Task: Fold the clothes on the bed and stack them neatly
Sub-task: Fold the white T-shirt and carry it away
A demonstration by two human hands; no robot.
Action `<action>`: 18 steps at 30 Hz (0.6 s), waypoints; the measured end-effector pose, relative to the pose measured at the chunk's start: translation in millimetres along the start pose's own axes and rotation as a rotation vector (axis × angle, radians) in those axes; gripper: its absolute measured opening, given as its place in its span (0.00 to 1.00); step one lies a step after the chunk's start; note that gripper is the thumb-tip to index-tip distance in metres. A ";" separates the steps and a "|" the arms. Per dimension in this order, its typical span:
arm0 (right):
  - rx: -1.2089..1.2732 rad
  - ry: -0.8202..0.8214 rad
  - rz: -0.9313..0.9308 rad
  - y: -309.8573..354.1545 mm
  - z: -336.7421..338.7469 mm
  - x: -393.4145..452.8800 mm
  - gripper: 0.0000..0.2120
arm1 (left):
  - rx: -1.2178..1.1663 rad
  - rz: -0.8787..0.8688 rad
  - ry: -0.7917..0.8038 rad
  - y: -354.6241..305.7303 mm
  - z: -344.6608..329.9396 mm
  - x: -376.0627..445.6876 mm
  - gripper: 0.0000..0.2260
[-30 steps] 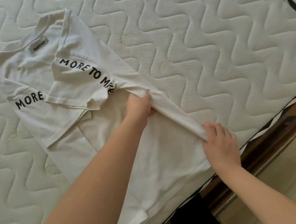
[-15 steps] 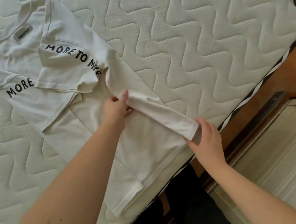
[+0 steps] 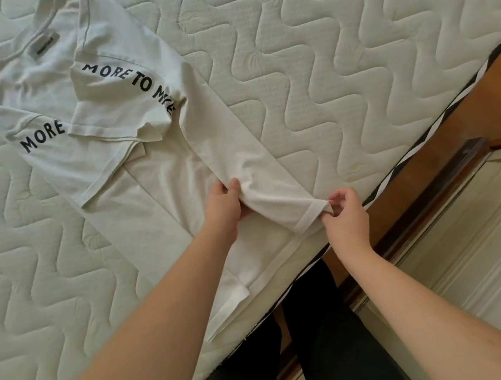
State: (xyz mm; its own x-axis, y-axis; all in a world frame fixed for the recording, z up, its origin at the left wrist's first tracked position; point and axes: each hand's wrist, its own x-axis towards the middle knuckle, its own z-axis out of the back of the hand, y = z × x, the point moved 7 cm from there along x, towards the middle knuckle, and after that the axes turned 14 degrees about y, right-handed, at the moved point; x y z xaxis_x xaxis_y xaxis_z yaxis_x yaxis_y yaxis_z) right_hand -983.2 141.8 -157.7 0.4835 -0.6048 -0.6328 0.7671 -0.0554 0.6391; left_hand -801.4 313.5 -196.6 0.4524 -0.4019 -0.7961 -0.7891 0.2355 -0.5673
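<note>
A white T-shirt (image 3: 127, 163) with black "MORE TO MORE" lettering lies on the quilted mattress (image 3: 337, 61), collar toward the top left. Both sleeves are folded in over its body, and its right side forms a long folded strip running down to the hem near the bed's edge. My left hand (image 3: 224, 208) grips that folded strip partway along, thumb on top. My right hand (image 3: 343, 213) pinches the hem corner of the same strip at the mattress edge.
The mattress edge with black-and-white piping (image 3: 415, 144) runs diagonally at the right. Beyond it lie a wooden floor (image 3: 474, 98) and a pale door or panel (image 3: 479, 235). My dark-trousered legs (image 3: 325, 342) stand against the bed's near side.
My left hand has slid down the folded strip toward the hem. My right hand has gone from lying flat at the hem end to pinching its corner. The view has tilted a little.
</note>
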 end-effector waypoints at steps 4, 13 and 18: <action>0.000 0.019 0.049 -4.1 -3.4 -6.2 0.14 | 0.035 -0.014 -0.047 7.5 -1.6 -7.8 0.07; 0.069 0.171 0.081 7.8 -10.5 1.8 0.16 | -0.030 0.234 0.321 49.9 -54.7 -35.1 0.10; -0.093 0.251 0.135 18.9 -9.8 4.4 0.13 | -0.119 0.194 0.348 46.8 -58.5 -50.7 0.05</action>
State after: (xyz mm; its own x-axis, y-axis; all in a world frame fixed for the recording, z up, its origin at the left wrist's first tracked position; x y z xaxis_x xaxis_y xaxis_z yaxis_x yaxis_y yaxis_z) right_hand -962.5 145.9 -152.7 0.6643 -0.3861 -0.6401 0.7181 0.0920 0.6898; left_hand -885.6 293.1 -170.4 0.1390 -0.6404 -0.7553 -0.8977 0.2405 -0.3692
